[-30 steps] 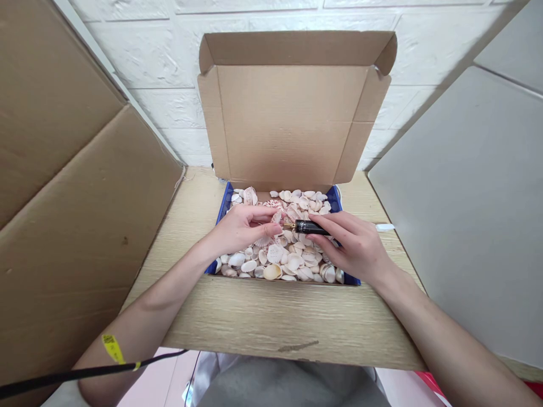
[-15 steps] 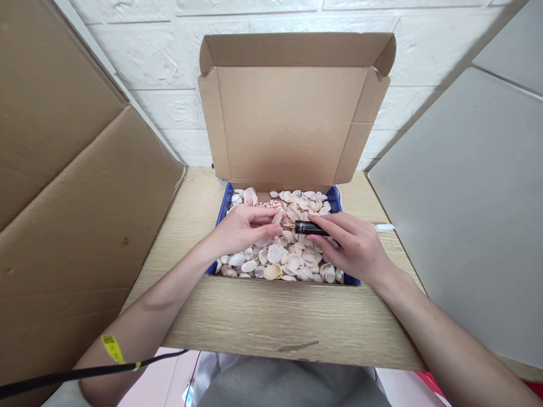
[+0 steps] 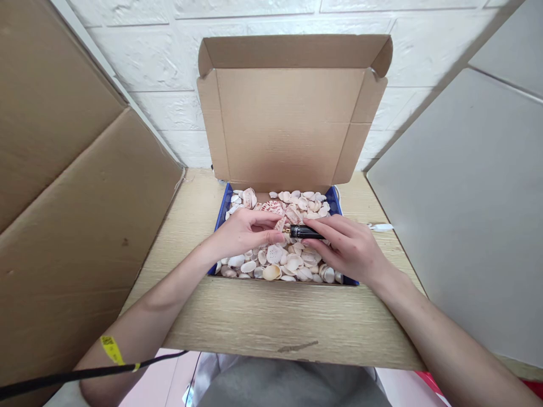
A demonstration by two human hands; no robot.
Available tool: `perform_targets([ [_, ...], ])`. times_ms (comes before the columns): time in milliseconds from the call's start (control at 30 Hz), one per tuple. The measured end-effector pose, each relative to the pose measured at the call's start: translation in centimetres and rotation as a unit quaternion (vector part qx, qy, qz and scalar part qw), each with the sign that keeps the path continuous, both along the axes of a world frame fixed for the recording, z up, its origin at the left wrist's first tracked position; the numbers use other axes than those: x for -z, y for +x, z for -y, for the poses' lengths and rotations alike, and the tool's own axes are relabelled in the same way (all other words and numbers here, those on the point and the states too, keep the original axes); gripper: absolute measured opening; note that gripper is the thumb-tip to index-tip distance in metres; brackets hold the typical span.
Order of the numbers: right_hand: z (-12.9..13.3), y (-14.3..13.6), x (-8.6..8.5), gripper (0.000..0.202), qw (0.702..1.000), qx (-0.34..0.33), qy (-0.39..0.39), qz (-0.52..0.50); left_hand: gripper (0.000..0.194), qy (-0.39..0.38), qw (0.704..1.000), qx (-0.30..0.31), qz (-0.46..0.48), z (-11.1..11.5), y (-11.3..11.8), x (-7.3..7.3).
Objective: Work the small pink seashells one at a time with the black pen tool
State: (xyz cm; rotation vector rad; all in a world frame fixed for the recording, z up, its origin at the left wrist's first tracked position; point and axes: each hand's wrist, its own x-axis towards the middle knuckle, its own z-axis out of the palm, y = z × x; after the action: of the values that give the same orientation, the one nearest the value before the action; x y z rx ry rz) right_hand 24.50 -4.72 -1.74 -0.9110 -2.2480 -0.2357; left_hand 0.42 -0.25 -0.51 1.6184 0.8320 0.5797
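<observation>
My left hand [image 3: 248,232] pinches a small pinkish seashell [image 3: 280,224] between thumb and fingers, above the box. My right hand [image 3: 350,243] is closed around a black mini hand drill [image 3: 306,232] with a brass-coloured chuck, held level and pointing left. The chuck end is right at the shell; whether the bit is in it or only against it I cannot tell. Under both hands lies a cardboard box [image 3: 219,219] with blue sides, filled with seashells [image 3: 275,254] in white, cream and pink. A larger red-patterned shell [image 3: 271,207] rests behind my left fingers.
The box's brown lid [image 3: 288,124] stands raised against the white brick wall [image 3: 139,56]. A cardboard panel [image 3: 106,198] closes off the left, a grey panel [image 3: 466,198] the right. On the wooden table [image 3: 254,316] a white object [image 3: 382,227] lies right of the box. A black cable [image 3: 76,374] crosses the lower left.
The drill and my right hand have shifted slightly left and down, and the chuck is closer to the shell. My left hand has moved slightly down, still holding the shell.
</observation>
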Motion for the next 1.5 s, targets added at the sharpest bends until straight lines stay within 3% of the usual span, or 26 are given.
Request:
perform_targets([
  [167, 0.02, -0.09, -0.1, 0.033, 1.0, 0.014, -0.005, -0.015, 0.03, 0.034, 0.999, -0.011, 0.005, 0.02, 0.11, -0.31],
  [367, 0.06, -0.14, -0.05, 0.027, 0.995, 0.09, -0.009, -0.038, 0.038, 0.034, 0.991, -0.123, 0.03, -0.23, 0.27, -0.78],
  [467, 0.02, -0.11, 0.06, 0.026, 0.994, 0.101, -0.016, -0.046, 0.04, 0.04, 0.987, -0.151, 0.047, -0.45, 0.23, -0.86],
  [900, 0.0, -0.11, 0.26, 0.026, 0.989, 0.129, -0.049, -0.057, 0.04, 0.041, 0.988, -0.14, 0.052, -0.39, 0.2, -0.57],
  [1133, -0.02, -0.14, 0.15, 0.025, 0.99, 0.119, -0.046, -0.063, 0.046, 0.029, 0.988, -0.135, 0.063, -0.36, 0.25, -0.56],
  [1500, -0.02, -0.15, 0.12, 0.026, 0.992, 0.103, -0.057, -0.055, 0.039, 0.043, 0.991, -0.104, 0.071, -0.56, 0.17, -0.16],
])
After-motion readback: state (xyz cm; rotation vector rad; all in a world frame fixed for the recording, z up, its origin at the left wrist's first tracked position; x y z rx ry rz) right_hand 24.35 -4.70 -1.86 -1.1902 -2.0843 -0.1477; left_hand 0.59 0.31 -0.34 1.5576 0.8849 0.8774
